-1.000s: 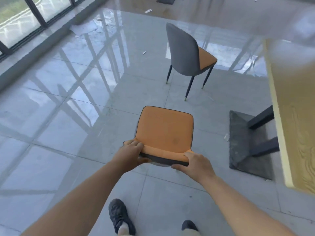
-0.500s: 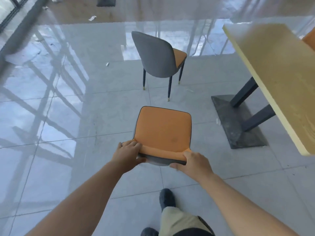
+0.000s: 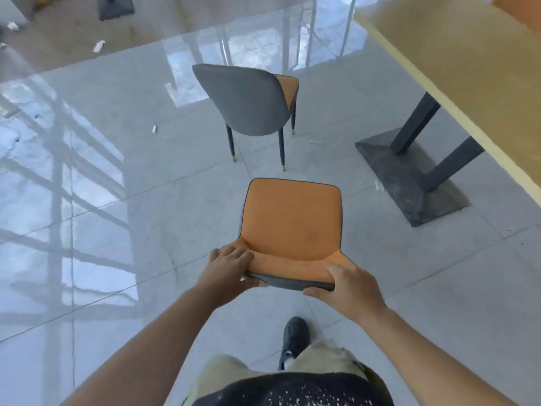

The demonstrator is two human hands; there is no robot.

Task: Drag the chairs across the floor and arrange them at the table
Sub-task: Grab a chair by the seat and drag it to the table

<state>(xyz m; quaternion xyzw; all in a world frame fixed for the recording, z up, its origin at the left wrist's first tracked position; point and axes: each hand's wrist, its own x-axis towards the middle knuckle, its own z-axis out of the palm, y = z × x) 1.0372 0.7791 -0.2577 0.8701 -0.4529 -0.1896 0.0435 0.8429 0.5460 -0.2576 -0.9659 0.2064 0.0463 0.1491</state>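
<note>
An orange-seated chair (image 3: 292, 221) with a grey back stands right in front of me on the tiled floor. My left hand (image 3: 229, 266) grips the left end of its backrest top, and my right hand (image 3: 348, 287) grips the right end. A second chair (image 3: 248, 105), grey-backed with an orange seat, stands farther ahead with its back toward me. The light wooden table (image 3: 456, 71) runs along the right side, on dark legs over a dark base plate (image 3: 409, 174). The held chair's legs are hidden under its seat.
Glossy grey tiles with bright window reflections cover the floor to the left. Small scraps of litter (image 3: 154, 129) lie on the floor. A dark mat (image 3: 115, 7) lies at the far top left. An orange chair part (image 3: 524, 10) shows beyond the table.
The view has swung right and the table now fills more of the right side. The held chair has come closer to the second chair and the table base. Both hands keep their grip.
</note>
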